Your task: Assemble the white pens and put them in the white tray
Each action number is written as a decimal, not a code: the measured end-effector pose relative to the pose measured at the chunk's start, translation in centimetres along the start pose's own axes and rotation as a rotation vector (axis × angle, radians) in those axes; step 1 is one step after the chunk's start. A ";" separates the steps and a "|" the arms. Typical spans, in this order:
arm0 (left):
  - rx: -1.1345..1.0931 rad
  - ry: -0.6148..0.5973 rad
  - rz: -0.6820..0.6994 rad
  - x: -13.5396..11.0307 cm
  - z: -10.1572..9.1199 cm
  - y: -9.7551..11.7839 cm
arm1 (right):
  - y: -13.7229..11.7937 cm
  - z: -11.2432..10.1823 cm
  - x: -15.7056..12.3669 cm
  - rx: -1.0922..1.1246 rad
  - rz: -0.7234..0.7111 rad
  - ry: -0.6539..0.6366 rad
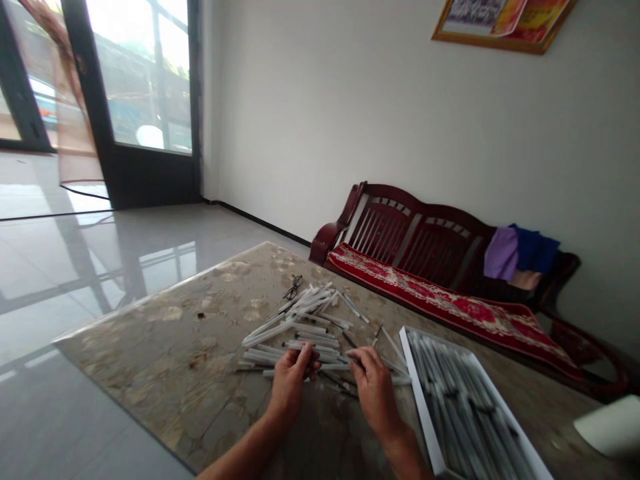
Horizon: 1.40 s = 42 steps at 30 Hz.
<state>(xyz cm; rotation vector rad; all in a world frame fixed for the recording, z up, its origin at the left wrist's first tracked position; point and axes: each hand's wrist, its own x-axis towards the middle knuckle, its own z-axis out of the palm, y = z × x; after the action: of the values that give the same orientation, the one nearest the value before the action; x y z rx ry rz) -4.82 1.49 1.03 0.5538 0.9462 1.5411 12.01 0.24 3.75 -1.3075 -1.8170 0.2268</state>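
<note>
A loose pile of white pen barrels (305, 327) lies on the marbled table (190, 347), with thin dark refills scattered among them. My left hand (291, 381) rests at the pile's near edge, fingers curled round one white barrel. My right hand (374, 388) is just to its right, fingers pinched on a thin piece that I cannot make out. A white box (425, 407) packed with several assembled pens lies to the right of my right hand.
A pair of black glasses (293, 287) lies beyond the pile. A small dark bit (201, 315) sits at the left of the table. A wooden bench (425, 247) with a red cushion stands behind. A white object (613, 427) is at the far right.
</note>
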 end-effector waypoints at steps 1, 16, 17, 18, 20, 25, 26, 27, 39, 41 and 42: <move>0.002 -0.014 -0.007 -0.1 0.0 0.0 | -0.2 0.0 -0.1 -0.001 -0.007 0.007; 0.008 -0.168 0.001 -0.9 -0.2 -0.4 | -0.8 0.9 -0.8 0.354 0.361 -0.035; 0.019 -0.172 0.013 -1.1 -0.1 -0.3 | -0.8 1.0 -0.8 0.433 0.444 -0.043; 0.035 -0.174 0.026 -1.2 0.1 -0.2 | -0.8 1.0 -0.8 0.510 0.517 -0.048; 0.067 -0.172 0.040 -1.4 0.3 0.0 | -1.0 1.0 -0.7 0.648 0.621 -0.054; 0.009 -0.165 -0.032 -1.4 0.3 0.1 | -2.9 1.4 -1.1 1.018 0.700 0.094; -0.010 -0.175 -0.046 -1.4 0.2 0.1 | -3.4 1.7 -1.4 1.110 0.701 0.143; -0.017 -0.203 -0.052 -1.4 0.2 0.1 | -3.8 2.0 -1.7 1.189 0.710 0.192; 0.592 -0.580 0.107 -2.4 -0.5 -0.7 | 1.7 -11.8 -4.3 0.640 0.633 0.459; 0.728 -0.620 0.172 -2.0 -0.7 -0.5 | 5.2 -17.6 -4.2 0.276 0.626 0.427; 0.755 -0.638 0.171 -1.9 -0.8 -0.5 | 7.0 -20.1 -4.2 0.056 0.651 0.357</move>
<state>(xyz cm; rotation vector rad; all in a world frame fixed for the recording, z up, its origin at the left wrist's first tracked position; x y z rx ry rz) -4.82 -0.56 0.50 1.5869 0.9594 0.9879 31.66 -6.70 9.75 -1.7404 -1.0440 0.3606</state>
